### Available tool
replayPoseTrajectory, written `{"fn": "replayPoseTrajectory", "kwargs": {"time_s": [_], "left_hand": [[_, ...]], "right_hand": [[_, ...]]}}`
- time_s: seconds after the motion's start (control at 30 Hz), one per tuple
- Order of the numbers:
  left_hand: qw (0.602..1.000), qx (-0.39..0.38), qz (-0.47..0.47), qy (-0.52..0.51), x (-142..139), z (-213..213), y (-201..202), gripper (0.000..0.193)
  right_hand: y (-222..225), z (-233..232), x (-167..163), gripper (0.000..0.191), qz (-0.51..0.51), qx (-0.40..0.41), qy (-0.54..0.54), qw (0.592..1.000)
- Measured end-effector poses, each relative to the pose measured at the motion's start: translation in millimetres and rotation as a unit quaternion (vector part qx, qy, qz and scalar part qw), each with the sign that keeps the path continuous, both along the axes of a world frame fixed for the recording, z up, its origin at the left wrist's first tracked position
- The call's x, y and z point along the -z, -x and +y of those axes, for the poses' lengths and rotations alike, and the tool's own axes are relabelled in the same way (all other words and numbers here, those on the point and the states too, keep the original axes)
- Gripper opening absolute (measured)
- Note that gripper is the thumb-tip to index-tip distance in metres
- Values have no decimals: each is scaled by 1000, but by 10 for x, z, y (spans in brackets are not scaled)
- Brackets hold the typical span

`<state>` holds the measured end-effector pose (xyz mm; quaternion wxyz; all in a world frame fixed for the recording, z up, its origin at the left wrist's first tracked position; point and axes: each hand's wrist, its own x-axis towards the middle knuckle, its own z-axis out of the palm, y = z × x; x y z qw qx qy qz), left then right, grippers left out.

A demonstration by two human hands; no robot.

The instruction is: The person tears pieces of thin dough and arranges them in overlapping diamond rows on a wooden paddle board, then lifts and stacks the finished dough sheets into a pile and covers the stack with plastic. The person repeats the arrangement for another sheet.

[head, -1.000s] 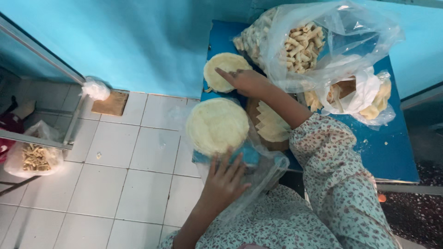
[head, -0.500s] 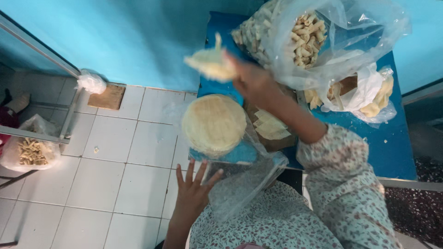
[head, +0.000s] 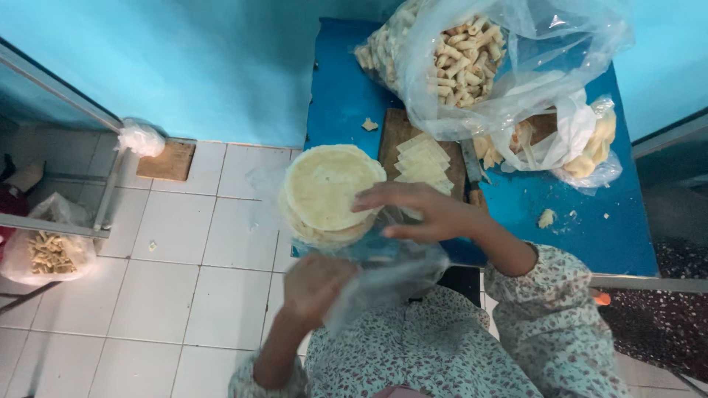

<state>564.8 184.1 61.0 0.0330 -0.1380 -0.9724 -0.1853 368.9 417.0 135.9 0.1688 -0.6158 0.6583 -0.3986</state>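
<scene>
A stack of round pale wrappers (head: 324,193) sits on clear plastic (head: 383,269) at the near left edge of the blue table (head: 590,221). My right hand (head: 420,210) hovers flat over the stack's right side, fingertips touching the top wrapper, holding nothing. Below the stack, my left hand (head: 316,284) is closed on the clear plastic. Cut wrapper strips (head: 424,161) lie on a wooden board (head: 392,133) just behind the stack.
A big clear bag of rolled pastries (head: 457,63) fills the table's far side, with smaller bags (head: 582,147) to its right. White tiled floor (head: 184,280) lies on the left, with a bag of snacks (head: 48,250) beside a metal frame (head: 103,199).
My right hand came down from the far side of the table with a wrapper and laid it on the stack. My left hand went from open fingers to gripping the plastic.
</scene>
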Motion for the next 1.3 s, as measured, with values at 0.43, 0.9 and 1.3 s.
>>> {"fn": "replayPoseTrajectory", "kwargs": {"time_s": [0.43, 0.9, 1.3], "left_hand": [[880, -312, 202, -298, -797, -293, 929, 14], [902, -265, 317, -129, -215, -74, 457, 81], [958, -89, 220, -163, -35, -158, 1045, 100]], "right_hand": [[4, 4, 65, 66, -184, 334, 21, 924], [366, -476, 404, 66, 66, 342, 59, 935], [95, 1099, -125, 35, -17, 455, 7, 891]]}}
